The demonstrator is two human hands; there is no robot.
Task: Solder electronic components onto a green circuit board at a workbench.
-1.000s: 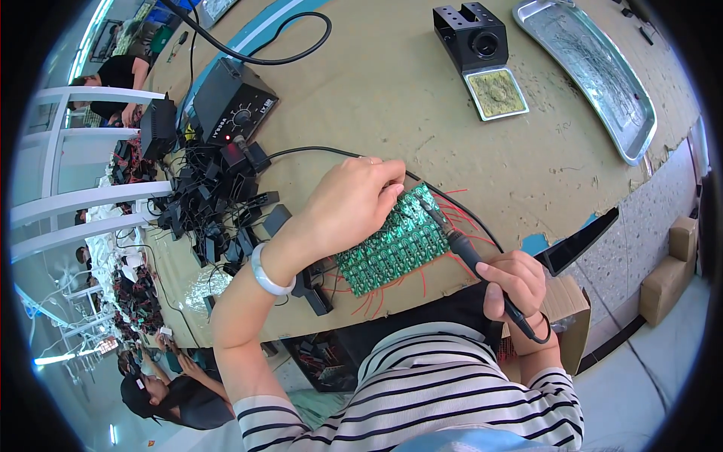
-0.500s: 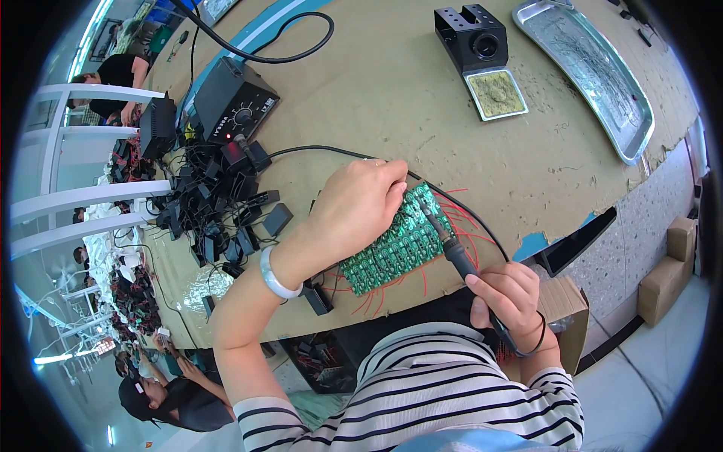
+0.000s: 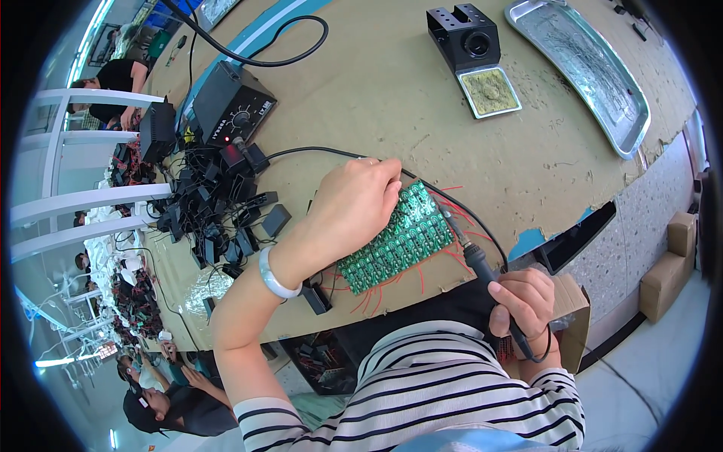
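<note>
A green circuit board panel [image 3: 399, 245] covered in solder joints lies slanted on the table in front of me. My left hand [image 3: 350, 207] is closed over its upper left edge, with thumb and index finger together; anything between them is hidden. A soldering iron [image 3: 477, 262] with a black handle is gripped in my right hand [image 3: 527, 300]. Its tip points up and left at the panel's right edge; whether it touches cannot be made out. Thin red wires [image 3: 471, 214] stick out from under the panel on the right and along the bottom.
A black soldering station [image 3: 233, 105] stands at the left beside a heap of black cased parts with cords [image 3: 218, 196]. Farther back are an iron stand [image 3: 467, 38], a yellow sponge tray [image 3: 489, 92] and a metal tray [image 3: 587, 68]. The iron's cable [image 3: 444, 192] arches past the panel.
My right hand and the soldering iron have moved right and slightly toward me, taking the tip from over the panel to its right edge. My left hand stays at the panel.
</note>
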